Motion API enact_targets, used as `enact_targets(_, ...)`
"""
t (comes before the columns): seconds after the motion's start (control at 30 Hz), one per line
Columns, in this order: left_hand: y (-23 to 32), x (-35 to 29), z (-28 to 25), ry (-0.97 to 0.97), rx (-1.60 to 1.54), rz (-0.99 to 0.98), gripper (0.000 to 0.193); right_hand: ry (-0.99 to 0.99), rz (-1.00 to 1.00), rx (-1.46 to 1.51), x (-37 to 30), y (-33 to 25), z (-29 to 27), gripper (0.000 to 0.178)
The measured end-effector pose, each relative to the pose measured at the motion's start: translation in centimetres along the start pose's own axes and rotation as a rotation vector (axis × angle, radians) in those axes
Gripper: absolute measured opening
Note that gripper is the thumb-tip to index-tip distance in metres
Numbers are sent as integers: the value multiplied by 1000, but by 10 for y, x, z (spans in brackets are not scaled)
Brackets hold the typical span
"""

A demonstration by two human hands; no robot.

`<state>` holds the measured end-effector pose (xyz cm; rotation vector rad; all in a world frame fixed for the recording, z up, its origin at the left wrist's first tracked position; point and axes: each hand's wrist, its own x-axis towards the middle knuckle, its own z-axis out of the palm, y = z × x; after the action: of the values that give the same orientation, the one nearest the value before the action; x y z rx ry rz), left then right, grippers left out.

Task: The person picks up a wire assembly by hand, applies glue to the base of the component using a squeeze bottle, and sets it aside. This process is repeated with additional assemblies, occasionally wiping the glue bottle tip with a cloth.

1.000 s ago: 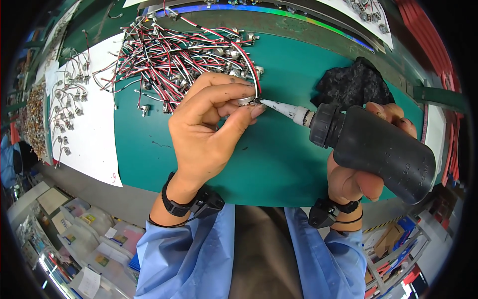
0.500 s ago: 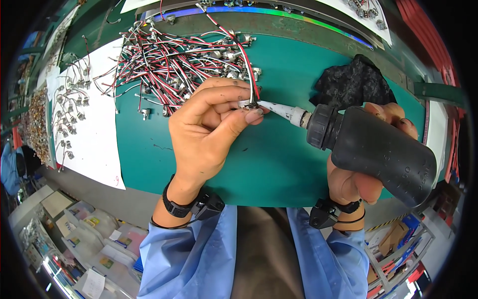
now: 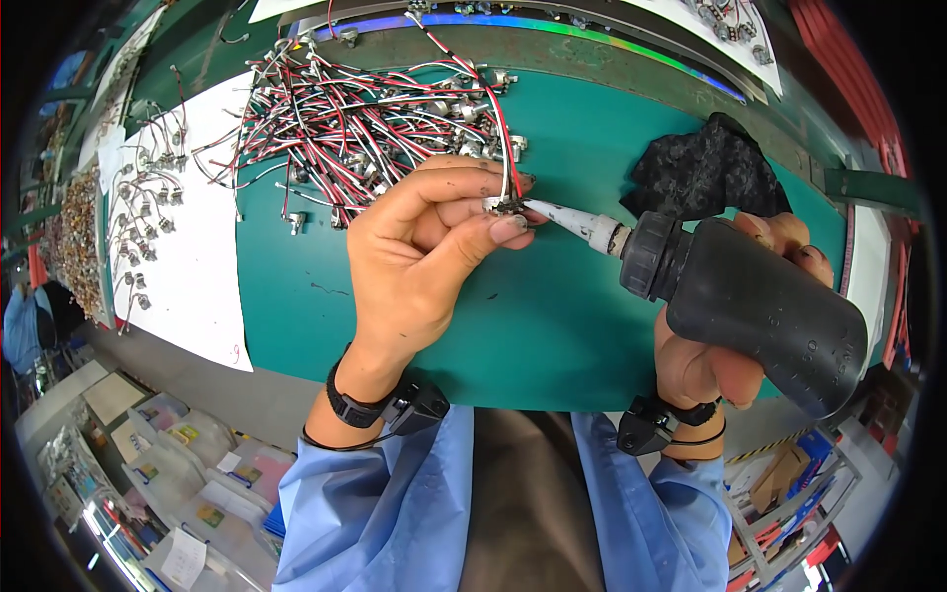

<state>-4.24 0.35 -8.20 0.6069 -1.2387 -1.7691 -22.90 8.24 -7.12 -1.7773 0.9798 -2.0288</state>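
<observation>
My left hand (image 3: 409, 261) pinches a small wired electronic component (image 3: 505, 206) between thumb and fingers. Its red, white and black wires (image 3: 496, 109) rise away toward the far side. My right hand (image 3: 683, 360) is wrapped round a black squeeze bottle (image 3: 764, 311), tilted with its cap toward the left hand. The bottle's pale, stained nozzle (image 3: 582, 228) points at the component; its tip is at or just beside the part, and whether they touch I cannot tell. Dark smudges mark the left fingertips.
Beyond my left hand lies a tangled pile of similar wired components (image 3: 345, 123) on the green mat (image 3: 296, 296). More sit on a white sheet (image 3: 202, 286) at the left. A crumpled black cloth (image 3: 705, 168) lies at the far right. Clear plastic boxes (image 3: 192, 474) stand lower left.
The view has shifted a little, so the scene appears slightly farther right. Both hands keep their grips, and the nozzle tip stays at the component.
</observation>
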Motion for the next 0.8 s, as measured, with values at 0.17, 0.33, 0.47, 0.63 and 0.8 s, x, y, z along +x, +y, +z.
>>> enact_targets(0.17, 1, 0, 1, -11, -36, 4, 19, 7, 0, -9, -3, 2, -1, 84)
enact_targets(0.33, 6, -1, 0, -6, 1, -70, 20, -2, 4, 5, -4, 2, -2, 83)
enact_targets(0.47, 6, 0, 2, 14, 29, -73, 22, 105, 42, -2, 0, -1, 4, 77)
enact_targets(0.63, 2, -2, 2, 27, -14, -43, 22, 383, 267, -171, 10, -6, -7, 67)
enact_targets(0.8, 2, -1, 1, 33, -24, -42, 21, 498, 347, 85, 11, -6, -5, 60)
